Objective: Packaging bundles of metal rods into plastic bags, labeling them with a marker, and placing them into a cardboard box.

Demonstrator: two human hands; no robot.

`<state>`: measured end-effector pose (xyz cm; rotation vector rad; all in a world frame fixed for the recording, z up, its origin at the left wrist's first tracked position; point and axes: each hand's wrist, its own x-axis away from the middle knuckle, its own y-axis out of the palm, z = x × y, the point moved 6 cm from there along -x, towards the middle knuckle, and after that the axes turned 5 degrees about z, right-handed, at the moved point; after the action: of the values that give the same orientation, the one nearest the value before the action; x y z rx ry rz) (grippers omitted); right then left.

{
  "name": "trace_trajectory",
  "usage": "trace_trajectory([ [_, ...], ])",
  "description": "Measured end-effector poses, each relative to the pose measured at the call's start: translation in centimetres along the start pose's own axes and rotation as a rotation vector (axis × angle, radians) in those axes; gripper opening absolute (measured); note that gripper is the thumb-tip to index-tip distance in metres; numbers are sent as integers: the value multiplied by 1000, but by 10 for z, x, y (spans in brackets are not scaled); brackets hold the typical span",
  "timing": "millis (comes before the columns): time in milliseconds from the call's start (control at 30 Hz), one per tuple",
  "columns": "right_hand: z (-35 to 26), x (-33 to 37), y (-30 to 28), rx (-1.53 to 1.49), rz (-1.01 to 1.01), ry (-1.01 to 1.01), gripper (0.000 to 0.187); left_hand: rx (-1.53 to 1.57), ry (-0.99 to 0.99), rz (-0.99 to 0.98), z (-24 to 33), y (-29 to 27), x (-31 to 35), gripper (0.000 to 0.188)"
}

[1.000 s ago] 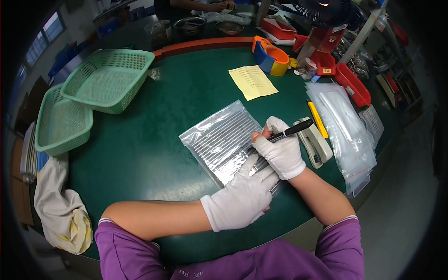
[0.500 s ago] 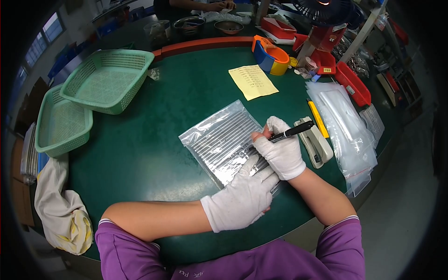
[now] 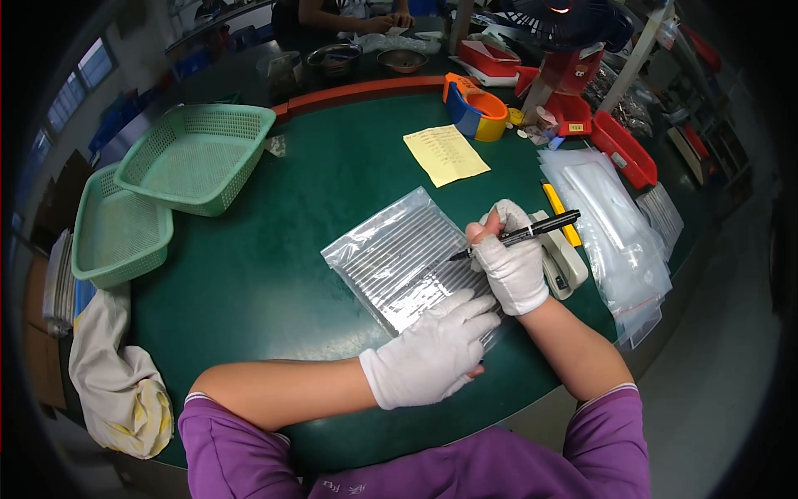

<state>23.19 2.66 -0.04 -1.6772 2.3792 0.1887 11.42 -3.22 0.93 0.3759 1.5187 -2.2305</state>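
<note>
A clear plastic bag [image 3: 391, 258] lies flat in front of me, with several thin grey rods or tubes side by side inside it. My left hand [image 3: 436, 349], in a white glove, rests on the bag's near right part with its fingers stretched out. Above the bag's right side, my gloved right hand [image 3: 513, 264] grips a black marker pen [image 3: 544, 226], thumb and fingertip bare. The pen's tip points down-left at the bag; whether it touches the plastic I cannot tell. Just right of that hand is a beige stapler [image 3: 564, 264], partly hidden behind it.
Beyond the bag lies a yellow handwritten sheet [image 3: 446, 155]. A yellow cutter knife [image 3: 561, 214] and a stack of clear bags [image 3: 611, 224] are on the right. Two green baskets [image 3: 220, 200] overlap at left, above a crumpled cloth [image 3: 116, 382]. Another person's hands [image 3: 391, 22] work across the table.
My right hand has lifted slightly and tilted the pen, so its tip now shows above the bag. My left hand stays on the bag. The whole view has shifted a little.
</note>
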Motion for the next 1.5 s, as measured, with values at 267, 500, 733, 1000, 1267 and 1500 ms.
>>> trace_trajectory([
  [267,-24,4,-16,-365,-152,-50,31,1009,-510,235,-13,8,23,26],
  [500,-24,11,-8,-264,-218,-38,34,1340,-822,221,-22,13,25,19],
  [733,-23,12,-3,-128,-245,-22,45,1314,-838,215,-23,10,23,18],
  [1000,-33,16,9,-31,-577,54,33,1353,-906,159,-21,15,28,21],
  [1267,-42,11,5,-85,-670,296,73,1475,-887,170,-23,14,28,23],
  [1500,-39,7,-7,-64,-713,262,38,1493,-894,153,-21,13,26,23],
])
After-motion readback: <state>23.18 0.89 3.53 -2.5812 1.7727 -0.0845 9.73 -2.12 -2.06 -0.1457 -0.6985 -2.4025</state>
